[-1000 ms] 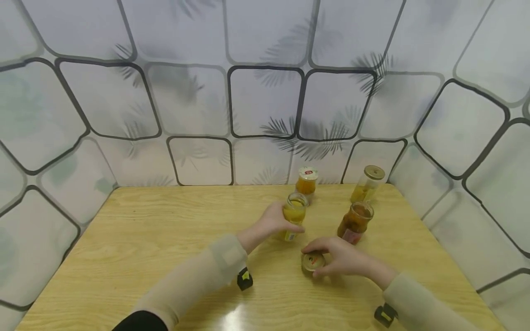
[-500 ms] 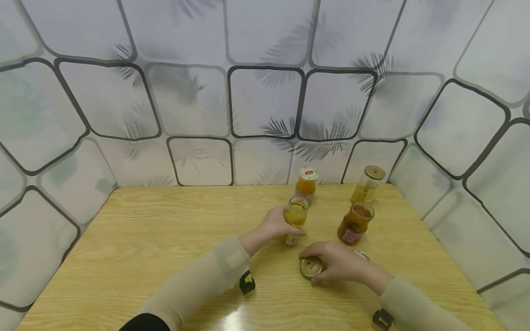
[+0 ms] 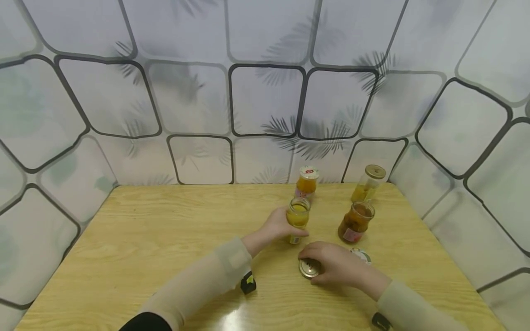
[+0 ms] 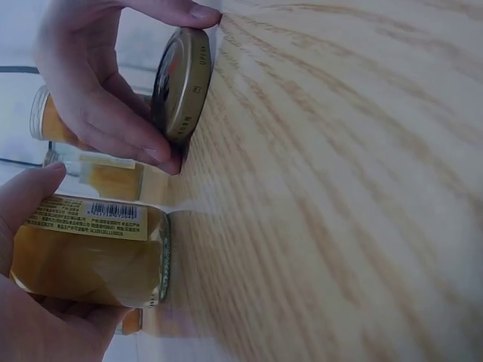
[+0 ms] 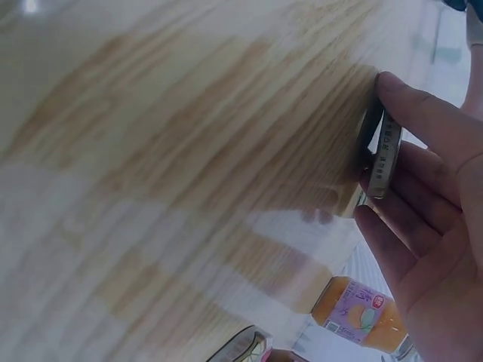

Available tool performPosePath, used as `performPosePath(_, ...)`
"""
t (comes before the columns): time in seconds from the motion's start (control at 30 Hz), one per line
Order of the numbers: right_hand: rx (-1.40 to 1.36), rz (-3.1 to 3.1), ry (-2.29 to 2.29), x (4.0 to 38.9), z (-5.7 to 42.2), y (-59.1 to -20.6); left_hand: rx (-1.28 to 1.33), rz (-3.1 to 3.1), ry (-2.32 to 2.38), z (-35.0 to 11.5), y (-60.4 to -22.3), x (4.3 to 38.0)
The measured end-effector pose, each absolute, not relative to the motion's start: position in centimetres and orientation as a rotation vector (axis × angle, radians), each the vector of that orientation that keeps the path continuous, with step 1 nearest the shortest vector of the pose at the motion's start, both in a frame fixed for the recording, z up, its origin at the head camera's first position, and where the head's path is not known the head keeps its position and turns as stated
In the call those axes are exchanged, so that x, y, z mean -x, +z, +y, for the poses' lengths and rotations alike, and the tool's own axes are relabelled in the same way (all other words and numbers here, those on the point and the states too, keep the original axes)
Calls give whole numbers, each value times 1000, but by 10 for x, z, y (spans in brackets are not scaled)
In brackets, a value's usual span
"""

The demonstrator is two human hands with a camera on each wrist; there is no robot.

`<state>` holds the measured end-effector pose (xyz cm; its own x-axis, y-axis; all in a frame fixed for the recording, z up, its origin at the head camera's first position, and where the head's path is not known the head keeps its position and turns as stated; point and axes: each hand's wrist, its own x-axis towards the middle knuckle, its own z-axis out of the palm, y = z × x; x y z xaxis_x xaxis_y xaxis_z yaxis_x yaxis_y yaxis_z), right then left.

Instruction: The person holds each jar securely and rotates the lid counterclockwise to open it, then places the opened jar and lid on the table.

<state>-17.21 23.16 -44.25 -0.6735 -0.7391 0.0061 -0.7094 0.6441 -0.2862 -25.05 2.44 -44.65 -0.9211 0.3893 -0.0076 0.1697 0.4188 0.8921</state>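
My left hand (image 3: 276,226) grips an uncapped glass jar (image 3: 298,215) of yellow contents, which stands upright on the table; its barcode label shows in the left wrist view. Closer to me, the right hand (image 3: 337,263) pinches a gold jar lid (image 3: 309,268) by its edge between thumb and fingers. In the left wrist view that gold lid (image 4: 183,87) is right at the tabletop, printed top facing up. Whether its whole rim touches the wood cannot be told. Partly behind the right hand lies a white patterned lid (image 3: 361,255).
An open jar of brown-orange contents (image 3: 356,223) stands to the right. Farther back are a white-lidded orange jar (image 3: 307,184) and a gold-lidded jar with yellow contents (image 3: 368,184). The wooden table (image 3: 174,220) meets patterned walls at its back and sides.
The right hand has drawn the gold lid slightly toward me and to the left, uncovering the white lid. My left hand has shifted the yellow jar a little to the right and nearer.
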Motion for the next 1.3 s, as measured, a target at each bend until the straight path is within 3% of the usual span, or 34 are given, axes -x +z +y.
performPosePath(1.3, 1380, 2820, -271, 169, 224, -442, -518, 2499, 1553, 35, -456, 252)
